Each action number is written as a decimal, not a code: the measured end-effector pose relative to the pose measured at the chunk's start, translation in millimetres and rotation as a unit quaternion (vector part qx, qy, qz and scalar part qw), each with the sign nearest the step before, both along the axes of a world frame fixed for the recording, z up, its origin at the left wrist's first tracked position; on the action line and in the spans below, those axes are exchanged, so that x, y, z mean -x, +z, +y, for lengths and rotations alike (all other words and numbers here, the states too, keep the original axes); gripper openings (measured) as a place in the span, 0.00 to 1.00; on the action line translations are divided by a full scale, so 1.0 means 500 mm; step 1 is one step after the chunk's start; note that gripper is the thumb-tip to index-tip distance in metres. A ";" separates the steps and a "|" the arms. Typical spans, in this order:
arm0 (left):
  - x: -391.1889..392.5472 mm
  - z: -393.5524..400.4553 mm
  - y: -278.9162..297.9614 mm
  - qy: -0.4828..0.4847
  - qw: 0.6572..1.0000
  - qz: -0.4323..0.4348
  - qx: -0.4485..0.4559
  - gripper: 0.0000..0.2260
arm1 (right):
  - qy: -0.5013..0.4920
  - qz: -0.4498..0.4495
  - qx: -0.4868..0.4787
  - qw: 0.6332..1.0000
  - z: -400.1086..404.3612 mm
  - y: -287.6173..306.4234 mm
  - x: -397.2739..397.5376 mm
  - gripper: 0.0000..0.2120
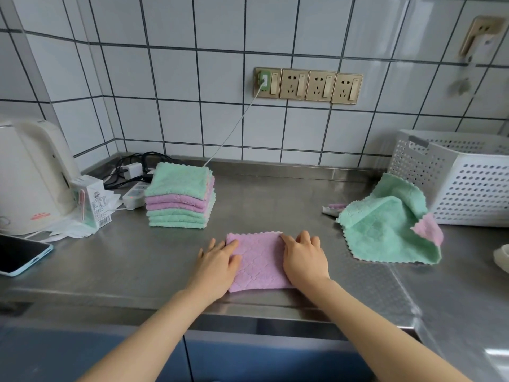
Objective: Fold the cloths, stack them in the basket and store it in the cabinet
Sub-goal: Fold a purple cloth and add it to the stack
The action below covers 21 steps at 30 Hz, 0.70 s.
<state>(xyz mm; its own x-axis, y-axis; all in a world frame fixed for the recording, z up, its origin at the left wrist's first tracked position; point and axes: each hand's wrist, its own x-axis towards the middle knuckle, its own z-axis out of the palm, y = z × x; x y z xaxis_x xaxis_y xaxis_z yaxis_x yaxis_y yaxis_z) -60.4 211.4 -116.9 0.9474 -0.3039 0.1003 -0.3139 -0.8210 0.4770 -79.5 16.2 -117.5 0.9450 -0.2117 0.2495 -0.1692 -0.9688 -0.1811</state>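
A folded pink cloth (259, 261) lies flat on the steel counter near its front edge. My left hand (219, 264) presses on the cloth's left side with straight fingers. My right hand (303, 256) rests on its right side, fingers loosely bent over the top right corner. A stack of several folded green and pink cloths (180, 195) stands behind and to the left. An unfolded green cloth with a pink underside (385, 230) lies crumpled to the right. It touches the white perforated basket (468, 188) at the back right, whose inside is hidden.
A white kettle (30, 175), a small carton (92, 199) and a phone (19, 253) sit at the left. A power strip with cables (135, 194) lies behind the stack. Blue cabinet fronts (248, 359) run below the counter edge. A white object (502, 257) peeks in at right.
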 end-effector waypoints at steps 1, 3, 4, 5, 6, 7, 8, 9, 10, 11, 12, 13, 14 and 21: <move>0.003 -0.003 0.008 0.004 0.996 0.015 0.087 0.20 | 0.000 -0.008 0.000 1.000 0.001 0.000 0.000 0.20; 0.014 -0.013 0.035 0.012 0.947 0.084 0.310 0.23 | -0.002 -0.025 0.009 1.000 0.000 -0.003 0.001 0.20; 0.015 -0.015 0.046 0.028 0.910 0.117 0.396 0.27 | -0.002 -0.031 0.010 0.999 0.000 -0.006 0.000 0.20; 0.012 -0.017 0.055 0.053 0.883 0.140 0.445 0.29 | -0.002 -0.035 0.007 0.999 0.001 -0.008 0.000 0.20; 0.007 -0.018 0.058 0.082 0.864 0.159 0.470 0.32 | -0.003 -0.041 0.003 0.999 0.001 -0.010 0.000 0.19; 0.000 -0.016 0.055 0.108 0.843 0.185 0.493 0.34 | -0.004 -0.054 0.002 0.999 0.000 -0.013 -0.002 0.19; -0.006 -0.015 0.054 0.128 0.816 0.215 0.522 0.36 | -0.005 -0.068 0.002 0.998 -0.001 -0.017 -0.004 0.19; -0.009 -0.012 0.052 0.140 0.788 0.245 0.547 0.37 | -0.006 -0.075 0.004 0.997 -0.002 -0.019 -0.006 0.20; -0.011 -0.011 0.051 0.143 0.766 0.272 0.565 0.37 | -0.010 -0.073 0.004 0.997 -0.002 -0.019 -0.006 0.20; -0.008 -0.009 0.052 0.145 0.753 0.290 0.572 0.37 | -0.016 -0.063 0.002 0.998 -0.005 -0.023 -0.006 0.20; -0.007 -0.008 0.054 0.141 0.751 0.296 0.574 0.37 | -0.023 -0.048 0.002 0.999 -0.007 -0.025 -0.008 0.22; -0.006 -0.008 0.057 0.130 0.747 0.297 0.580 0.36 | -0.035 -0.034 0.000 0.999 -0.008 -0.022 -0.010 0.23; -0.003 -0.008 0.061 0.120 0.742 0.292 0.592 0.36 | -0.051 -0.020 -0.006 0.999 -0.010 -0.019 -0.008 0.24; -0.085 0.073 0.166 0.046 0.724 0.175 0.665 0.28 | 0.019 -0.054 -0.446 0.893 0.098 0.111 -0.069 0.22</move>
